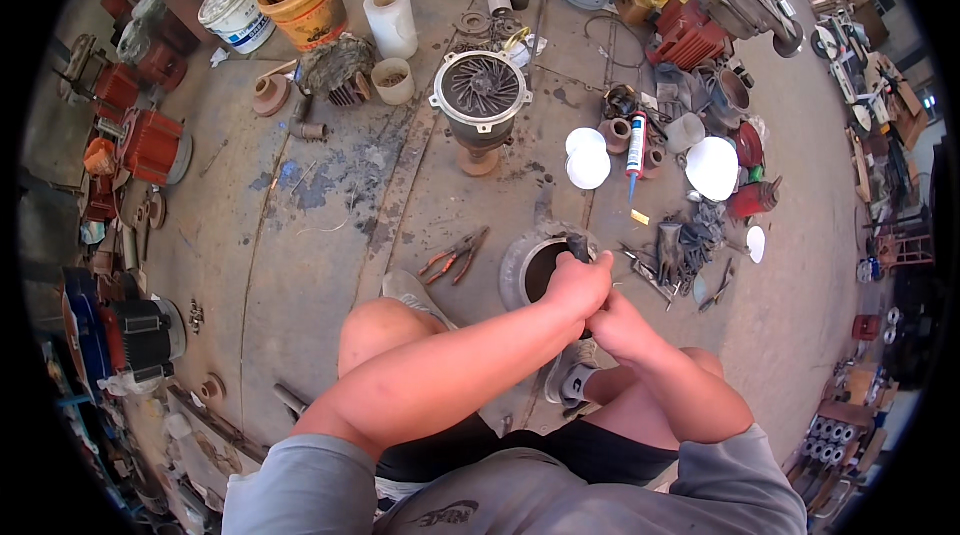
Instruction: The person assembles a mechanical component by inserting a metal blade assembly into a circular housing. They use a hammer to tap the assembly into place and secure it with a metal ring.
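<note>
Both forearms reach to a round grey metal housing (513,275) with a dark hollow middle, standing on the floor between my feet. My left hand (578,287) is closed over its right side. Just below and to the right, my right hand (617,325) is closed too, pressed against the left one. A dark, stubby piece (577,247) sticks out beyond my left fingers; its kind is hidden by the hands. Pliers with orange handles (455,255) lie left of the housing. To the right are dark work gloves (683,253) and a metal hand tool (648,275).
A finned round motor part (482,95) stands on a brown base ahead. Right of it are white discs (588,160), a sealant tube (636,145) and a white bowl (712,168). Orange bucket (305,5) and white bucket (236,11) stand far left; red motors (155,145) line the left side.
</note>
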Motion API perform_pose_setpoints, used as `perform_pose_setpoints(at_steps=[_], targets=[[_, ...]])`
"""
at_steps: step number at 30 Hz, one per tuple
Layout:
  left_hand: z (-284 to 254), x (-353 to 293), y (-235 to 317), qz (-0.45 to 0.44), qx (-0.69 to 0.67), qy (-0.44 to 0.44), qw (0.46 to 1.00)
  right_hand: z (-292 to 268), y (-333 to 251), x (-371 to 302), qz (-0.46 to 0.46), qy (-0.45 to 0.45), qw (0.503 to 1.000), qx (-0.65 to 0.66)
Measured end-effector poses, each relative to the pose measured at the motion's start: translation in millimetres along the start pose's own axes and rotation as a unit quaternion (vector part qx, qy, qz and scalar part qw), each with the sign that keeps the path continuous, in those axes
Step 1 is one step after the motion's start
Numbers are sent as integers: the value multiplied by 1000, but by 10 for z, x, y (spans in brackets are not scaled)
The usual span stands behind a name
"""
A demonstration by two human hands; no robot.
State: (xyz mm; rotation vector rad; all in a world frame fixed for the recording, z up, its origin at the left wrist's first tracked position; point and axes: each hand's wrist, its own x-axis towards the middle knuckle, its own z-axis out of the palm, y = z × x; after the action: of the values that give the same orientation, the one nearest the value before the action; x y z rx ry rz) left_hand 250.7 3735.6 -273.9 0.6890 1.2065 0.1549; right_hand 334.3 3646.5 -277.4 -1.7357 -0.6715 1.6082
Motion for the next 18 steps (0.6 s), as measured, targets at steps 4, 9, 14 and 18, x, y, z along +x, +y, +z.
perform_pose_setpoints(at_steps=[4, 9, 14, 18], targets=[[18, 30, -59, 13, -16, 7, 1000, 2, 39, 2, -9, 6, 1000, 2], [6, 46, -70, 7, -15, 8, 1000, 28, 27, -9, -7, 0, 1000, 6], [-4, 82, -107, 9, -27, 15, 999, 44, 35, 1, -7, 5, 1000, 1], [-15, 105, -115, 2, -25, 20, 999, 74, -63, -39, -6, -4, 1000, -1]])
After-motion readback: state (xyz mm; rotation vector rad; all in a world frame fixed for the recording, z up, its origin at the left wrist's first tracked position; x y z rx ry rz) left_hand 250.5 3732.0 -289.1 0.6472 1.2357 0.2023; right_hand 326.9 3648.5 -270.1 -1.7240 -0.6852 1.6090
